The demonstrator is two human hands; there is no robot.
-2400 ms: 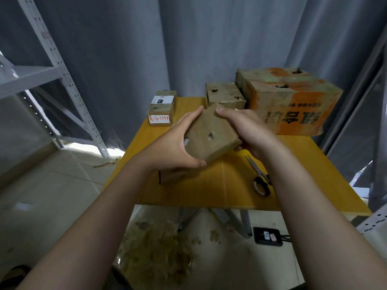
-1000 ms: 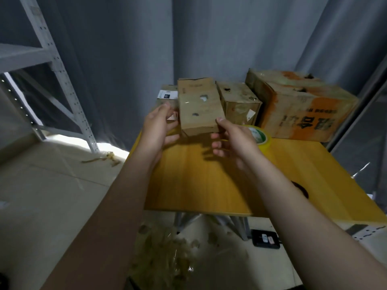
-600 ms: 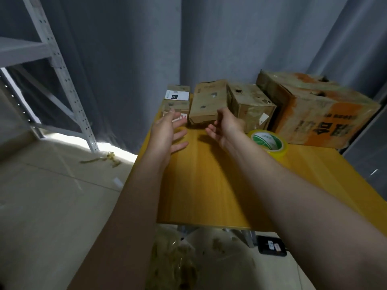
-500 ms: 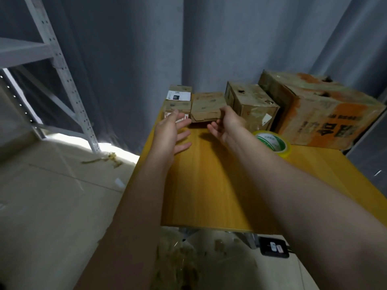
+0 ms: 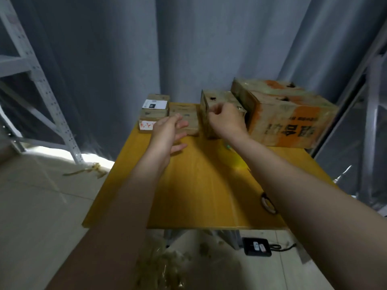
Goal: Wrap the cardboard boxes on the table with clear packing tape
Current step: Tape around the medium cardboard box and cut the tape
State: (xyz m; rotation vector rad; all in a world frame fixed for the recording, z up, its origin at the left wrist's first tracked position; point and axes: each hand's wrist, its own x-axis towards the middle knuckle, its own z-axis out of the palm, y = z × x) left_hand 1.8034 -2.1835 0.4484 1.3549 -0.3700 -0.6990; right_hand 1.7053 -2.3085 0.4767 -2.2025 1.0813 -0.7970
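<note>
Four boxes line the far edge of one table: a labelled box far left, a flat box next, a mid box, and a big box far right. There are two hands, the left hand and the right hand. One blurred tape roll and one pair of scissors lie on the right. There are two racks, a left rack and a right rack. One black device sits on the floor.

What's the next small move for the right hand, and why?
Probably grip the tall box and draw it toward the middle of the table. The right hand is curled against its front, grip unclear; the left hand hovers open, holding nothing, before the flat box. The boxes sit in a row at the far edge, with wrapping room nearer.
</note>
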